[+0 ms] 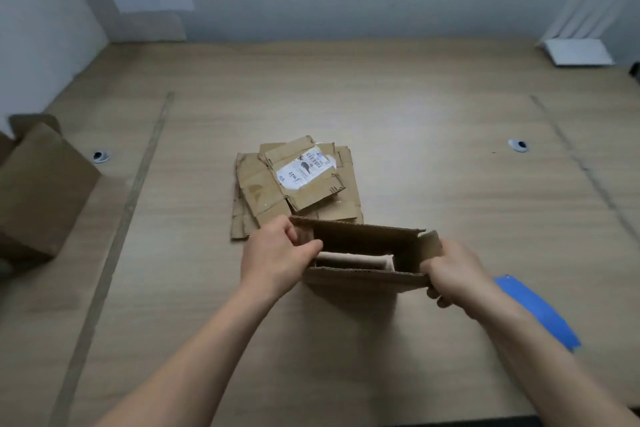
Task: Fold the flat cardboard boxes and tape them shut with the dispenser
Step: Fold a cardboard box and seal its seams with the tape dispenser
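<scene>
Left hand (277,253) and right hand (453,274) grip the open-topped box (367,279), lying left-right.

A small cardboard box (363,253), opened into a tube with its top flaps up, stands near the middle of the wooden table (415,114). The left hand (277,253) pinches the box's left end, thumb over the near wall. The right hand (457,270) grips the right end, fingers curled under the near flap. Just beyond lies a stack of flat boxes (294,184), the top 1 bearing a white label. A larger open box (38,184) sits at the far left. A blue strip (540,312) lies beside the right wrist.
</scene>
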Available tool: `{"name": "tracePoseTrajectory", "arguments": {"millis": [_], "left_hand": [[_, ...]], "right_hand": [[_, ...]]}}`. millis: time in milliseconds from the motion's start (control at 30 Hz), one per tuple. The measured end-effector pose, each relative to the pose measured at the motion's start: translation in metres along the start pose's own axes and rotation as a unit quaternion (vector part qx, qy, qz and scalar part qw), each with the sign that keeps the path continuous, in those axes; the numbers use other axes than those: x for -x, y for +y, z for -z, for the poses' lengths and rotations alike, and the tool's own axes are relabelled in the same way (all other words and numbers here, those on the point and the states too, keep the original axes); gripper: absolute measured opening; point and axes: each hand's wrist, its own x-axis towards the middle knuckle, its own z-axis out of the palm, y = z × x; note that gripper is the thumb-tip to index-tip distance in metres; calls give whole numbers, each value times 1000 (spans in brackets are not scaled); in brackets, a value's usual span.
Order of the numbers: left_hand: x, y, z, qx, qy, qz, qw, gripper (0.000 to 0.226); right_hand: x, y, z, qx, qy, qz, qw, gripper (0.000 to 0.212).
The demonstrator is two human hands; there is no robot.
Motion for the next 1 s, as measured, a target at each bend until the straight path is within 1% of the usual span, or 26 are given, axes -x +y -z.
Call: {"name": "tracePoseTrajectory", "arguments": {"millis": [67, 167, 300, 367, 400, 533, 600, 633, 667, 733, 767, 800, 867, 933, 967, 1000], "left_hand": [[10, 13, -5, -43, 13, 0, 999, 32], [12, 31, -14, -105, -20, -13, 994, 20], [14, 51, -17, -189, -70, -29, 979, 20], [14, 55, -18, -213, -86, -28, 973, 17], [13, 57, -18, -216, -90, -26, 972, 15], [6, 55, -25, -214, -110, -43, 970, 12], [1, 49, -26, -200, -117, -65, 971, 7], [-1, 45, -24, -169, -118, -75, 976, 9], [-1, 40, -20, -129, -124, -83, 980, 19], [1, 29, -11, -70, -153, -104, 980, 45], [4, 23, -7, -54, -168, -119, 977, 53], [6, 15, -6, -39, -175, -141, 974, 56], [7, 1, -9, -18, -158, -193, 968, 51], [6, -11, -16, -6, -107, -229, 967, 42], [6, -16, -20, 0, -78, -236, 969, 38], [7, -22, -24, 8, -50, -230, 972, 38]], "right_hand": [[-4, 14, 12, -3, -29, -2, 1000, 20], [-8, 24, 24, 3, -61, 21, 998, 19], [-9, 29, 35, 10, -54, 73, 996, 14], [-11, 31, 38, 28, -46, 95, 994, 9], [-12, 31, 38, 37, -45, 104, 993, 10], [-18, 26, 36, 28, -52, 123, 991, 36], [-20, 23, 37, 20, -45, 131, 990, 43], [-21, 21, 38, 16, -47, 135, 990, 44], [-22, 21, 39, 10, -53, 139, 989, 40], [-24, 22, 40, 6, -65, 137, 988, 21], [-24, 23, 39, 10, -66, 133, 989, 16], [-25, 23, 36, 20, -63, 128, 990, 17], [-24, 22, 28, 35, -55, 108, 992, 26], [-23, 22, 19, 18, -61, 68, 996, 35], [-23, 23, 14, -1, -69, 50, 996, 35], [-23, 25, 8, -19, -76, 33, 996, 31]]}}
